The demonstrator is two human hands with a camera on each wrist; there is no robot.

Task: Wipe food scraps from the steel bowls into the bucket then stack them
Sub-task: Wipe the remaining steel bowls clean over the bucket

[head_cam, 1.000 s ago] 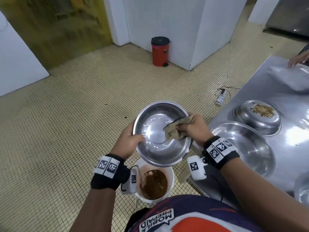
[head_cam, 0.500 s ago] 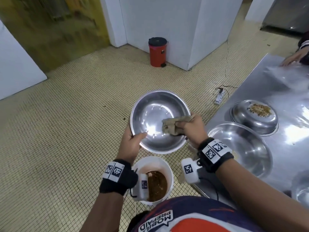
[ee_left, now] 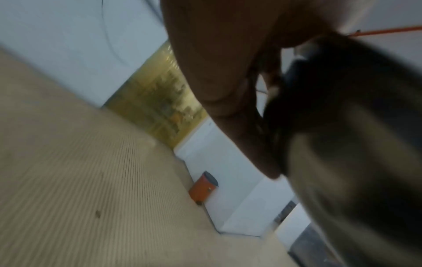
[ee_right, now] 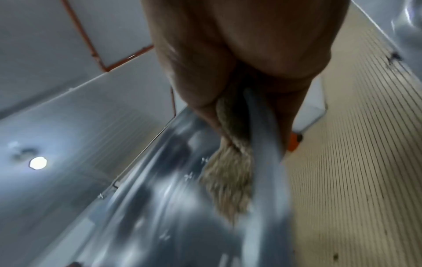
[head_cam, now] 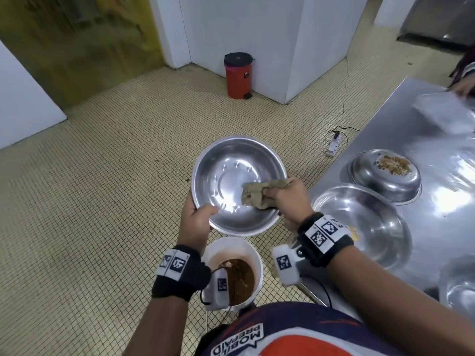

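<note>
Tiled floor [head_cam: 102, 201], white walls [head_cam: 231, 27], red bin [head_cam: 237, 75]

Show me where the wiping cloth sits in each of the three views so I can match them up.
Head: the cloth lies inside the held steel bowl, right of centre, gripped by the right hand.
Left wrist: not in it.
Right wrist: the cloth hangs at centre, against the bowl's rim.
Shared landmark: the red bin, also.

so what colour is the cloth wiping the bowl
The cloth is a dull tan-beige, clearest in the head view.
</note>
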